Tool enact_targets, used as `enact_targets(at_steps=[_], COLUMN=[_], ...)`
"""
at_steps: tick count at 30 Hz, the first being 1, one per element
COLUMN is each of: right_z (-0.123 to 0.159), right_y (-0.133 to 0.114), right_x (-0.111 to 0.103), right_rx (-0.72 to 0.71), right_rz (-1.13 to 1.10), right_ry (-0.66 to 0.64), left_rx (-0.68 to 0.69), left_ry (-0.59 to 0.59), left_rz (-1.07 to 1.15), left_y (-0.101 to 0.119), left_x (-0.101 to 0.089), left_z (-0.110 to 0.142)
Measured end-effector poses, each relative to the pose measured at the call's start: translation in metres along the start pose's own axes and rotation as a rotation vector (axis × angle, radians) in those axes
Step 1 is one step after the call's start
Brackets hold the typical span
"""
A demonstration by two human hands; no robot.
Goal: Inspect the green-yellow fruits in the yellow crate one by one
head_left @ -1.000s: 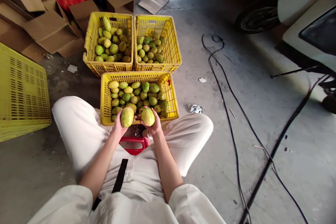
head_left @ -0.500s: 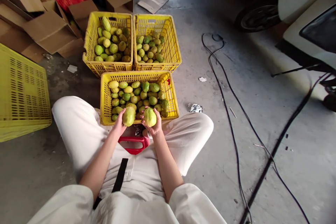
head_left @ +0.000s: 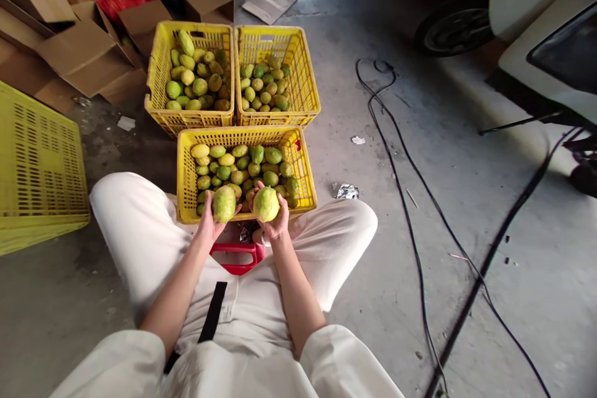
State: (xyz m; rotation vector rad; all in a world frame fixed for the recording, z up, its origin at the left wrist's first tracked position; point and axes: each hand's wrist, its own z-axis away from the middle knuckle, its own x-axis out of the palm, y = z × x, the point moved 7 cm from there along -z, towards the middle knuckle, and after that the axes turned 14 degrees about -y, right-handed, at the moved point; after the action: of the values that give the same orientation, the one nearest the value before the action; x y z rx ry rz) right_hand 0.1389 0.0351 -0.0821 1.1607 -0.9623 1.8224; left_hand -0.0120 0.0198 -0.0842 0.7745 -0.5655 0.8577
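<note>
My left hand (head_left: 208,224) cups a large yellow-green fruit (head_left: 224,204) with a smooth oval shape; I cannot tell its exact kind. In my right hand (head_left: 280,224) rests a rounder, paler yellow-green fruit (head_left: 266,204), one end facing up. Both hands are held side by side over the near edge of a yellow plastic crate (head_left: 185,193). Many similar fruits (head_left: 254,169), green to yellow, lie loose inside it. The undersides of the two held fruits are hidden by palms and fingers.
Behind stand two more yellow crates, left (head_left: 158,74) and right (head_left: 310,96), both holding fruit. Another crate (head_left: 40,168) is at far left, near cardboard boxes (head_left: 86,53). Black cables (head_left: 410,224) cross the floor; a vehicle (head_left: 550,68) stands at right. A red plastic piece (head_left: 240,269) lies between my legs.
Both hands keep their fruits. The left hand has tipped slightly and its fruit sits a little higher and further left; the right fruit has turned slightly. The whole view has shifted a little.
</note>
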Motion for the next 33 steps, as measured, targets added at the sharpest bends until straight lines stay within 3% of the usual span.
enact_targets(at_steps=[3,6,9,12,20,24,30,33], right_z=[-0.002,-0.006,-0.009,-0.009,0.002,0.0,-0.007,-0.009], right_y=[0.006,0.013,0.017,0.015,0.0,0.0,0.021,0.022], right_x=[-0.006,-0.017,-0.023,-0.017,0.0,-0.003,-0.024,-0.027], right_rx=[0.086,0.148,0.149,0.128,-0.017,0.026,0.272,0.249], right_rz=[-0.02,-0.024,-0.014,-0.018,-0.135,-0.166,-0.097,-0.071], right_ry=[0.002,0.091,0.152,0.119,0.018,0.011,0.084,0.121], left_rx=[-0.022,-0.112,-0.182,-0.198,-0.064,-0.076,-0.146,-0.145], left_ry=[0.044,0.054,0.05,0.068,-0.009,-0.056,-0.013,0.007], left_rz=[-0.039,-0.081,-0.093,-0.105,-0.029,0.098,0.106,0.108], left_y=[-0.004,-0.01,-0.011,-0.01,-0.007,-0.005,-0.007,-0.009], left_x=[-0.004,-0.005,-0.004,-0.003,0.0,0.006,0.012,0.012], left_z=[0.0,0.001,0.003,0.005,0.008,0.011,0.008,0.008])
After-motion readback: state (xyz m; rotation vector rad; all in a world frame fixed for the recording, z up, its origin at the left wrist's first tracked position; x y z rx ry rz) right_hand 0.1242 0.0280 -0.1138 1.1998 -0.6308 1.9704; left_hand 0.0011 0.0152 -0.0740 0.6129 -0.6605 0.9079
